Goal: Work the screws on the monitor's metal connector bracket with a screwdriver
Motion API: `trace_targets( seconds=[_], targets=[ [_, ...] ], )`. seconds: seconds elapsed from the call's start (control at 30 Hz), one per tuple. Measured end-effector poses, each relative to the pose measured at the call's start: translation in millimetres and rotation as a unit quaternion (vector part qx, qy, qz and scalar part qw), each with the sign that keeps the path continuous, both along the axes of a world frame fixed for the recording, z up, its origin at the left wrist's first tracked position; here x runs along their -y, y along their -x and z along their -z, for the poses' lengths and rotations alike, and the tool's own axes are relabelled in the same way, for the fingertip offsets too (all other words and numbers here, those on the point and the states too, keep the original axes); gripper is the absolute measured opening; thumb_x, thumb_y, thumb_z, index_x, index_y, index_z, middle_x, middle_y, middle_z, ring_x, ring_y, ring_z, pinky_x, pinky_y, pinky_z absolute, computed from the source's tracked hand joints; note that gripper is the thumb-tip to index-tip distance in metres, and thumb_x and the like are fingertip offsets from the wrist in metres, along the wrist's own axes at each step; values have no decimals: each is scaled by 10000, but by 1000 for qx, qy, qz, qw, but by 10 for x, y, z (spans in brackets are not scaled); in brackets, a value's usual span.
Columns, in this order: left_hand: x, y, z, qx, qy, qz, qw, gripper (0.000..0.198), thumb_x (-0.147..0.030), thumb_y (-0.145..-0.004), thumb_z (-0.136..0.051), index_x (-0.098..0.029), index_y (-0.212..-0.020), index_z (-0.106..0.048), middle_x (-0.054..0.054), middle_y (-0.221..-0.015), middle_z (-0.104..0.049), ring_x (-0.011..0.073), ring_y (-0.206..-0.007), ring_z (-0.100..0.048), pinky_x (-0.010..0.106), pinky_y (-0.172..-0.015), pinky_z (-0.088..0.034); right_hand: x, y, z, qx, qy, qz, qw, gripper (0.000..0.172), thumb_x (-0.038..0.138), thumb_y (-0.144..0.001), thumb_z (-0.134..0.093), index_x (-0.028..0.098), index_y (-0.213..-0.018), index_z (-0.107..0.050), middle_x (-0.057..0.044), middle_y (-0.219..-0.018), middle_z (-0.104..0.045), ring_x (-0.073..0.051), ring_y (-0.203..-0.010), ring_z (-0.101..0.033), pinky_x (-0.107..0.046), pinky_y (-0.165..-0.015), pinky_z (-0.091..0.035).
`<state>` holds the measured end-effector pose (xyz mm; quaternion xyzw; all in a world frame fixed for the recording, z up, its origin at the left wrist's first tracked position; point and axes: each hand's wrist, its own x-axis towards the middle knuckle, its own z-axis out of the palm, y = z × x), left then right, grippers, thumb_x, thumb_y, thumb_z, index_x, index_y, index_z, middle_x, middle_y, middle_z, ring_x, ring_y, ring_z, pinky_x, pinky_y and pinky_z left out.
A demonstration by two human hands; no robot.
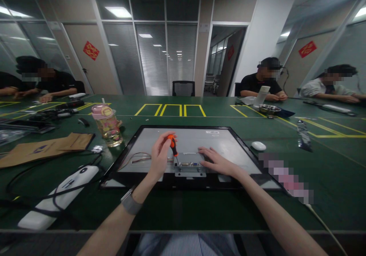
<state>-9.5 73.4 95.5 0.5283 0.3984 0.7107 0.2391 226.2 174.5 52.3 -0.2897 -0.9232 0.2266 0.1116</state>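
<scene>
Wears a watch (pixel 132 202) on the left wrist: a wide, plain grey band, and a slim case with a bright silvery edge, seen side-on, too slanted to read. Bare along both visible forearms (pixel 114 223), and bare-handed too, from the left hand (pixel 160 155) with slim fingers to the right hand (pixel 220 162) with the same slim build. Below the near edge of the tabletop (pixel 183 214), dressed in pale blue-grey clothing (pixel 183 245) with fine, close stripes running toward that edge. Dark to either side of the stripes, too shadowed to make out.
</scene>
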Motion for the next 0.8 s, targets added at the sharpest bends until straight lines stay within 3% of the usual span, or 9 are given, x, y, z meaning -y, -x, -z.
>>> trace_targets(
  seconds=[0.1,0.2,0.4,0.53,0.6,0.8],
  targets=[
    [-2,5,-18,-44,-34,-63,997,160,-315,-807,-636,-184,-890,-676,38,-928,-547,128,-812,-562,228,-710,-482,-9,1,11,3,-4,0,1000,546,581,-935,-385,211,-1330,-456,-114,-1468,-381,-276,-1352,-333,-513,-1146,-91],
    [-7,14,-11,-54,-34,-95,993,142,-304,-815,-632,-191,-887,-678,27,-887,-541,117,-774,-550,217,-693,-472,-13,-1,17,4,-6,-3,1000,535,569,-938,-389,207,-1327,-455,-120,-1469,-380,-276,-1353,-331,-514,-1145,-89],
    [-32,22,35,22,-19,-9,1000,277,-346,-910,-468,-168,-1011,-654,57,-899,-619,145,-796,-604,275,-741,-500,-17,0,27,-2,-3,-4,1000,553,577,-936,-383,196,-1329,-457,-121,-1466,-382,-287,-1347,-339,-519,-1144,-82],
    [-27,21,13,-39,-40,-65,996,176,-319,-821,-621,-175,-884,-701,32,-895,-558,113,-778,-558,216,-694,-477,-24,2,43,-6,-6,-3,1000,557,580,-932,-387,196,-1330,-459,-120,-1467,-383,-289,-1348,-337,-518,-1145,-74],
    [-18,21,7,-56,-35,-68,995,162,-298,-810,-641,-184,-909,-699,20,-874,-539,100,-744,-542,208,-678,-472,-21,0,43,-7,-4,-2,1000,547,577,-934,-386,206,-1329,-458,-116,-1471,-378,-283,-1355,-329,-519,-1145,-67],
    [-24,26,43,21,-5,34,999,323,-342,-920,-449,-158,-1126,-616,75,-945,-626,158,-808,-620,305,-757,-515,-16,-6,35,-7,-2,-5,1000,547,570,-942,-381,204,-1343,-441,-118,-1472,-377,-270,-1363,-317,-514,-1149,-65]
  ],
)
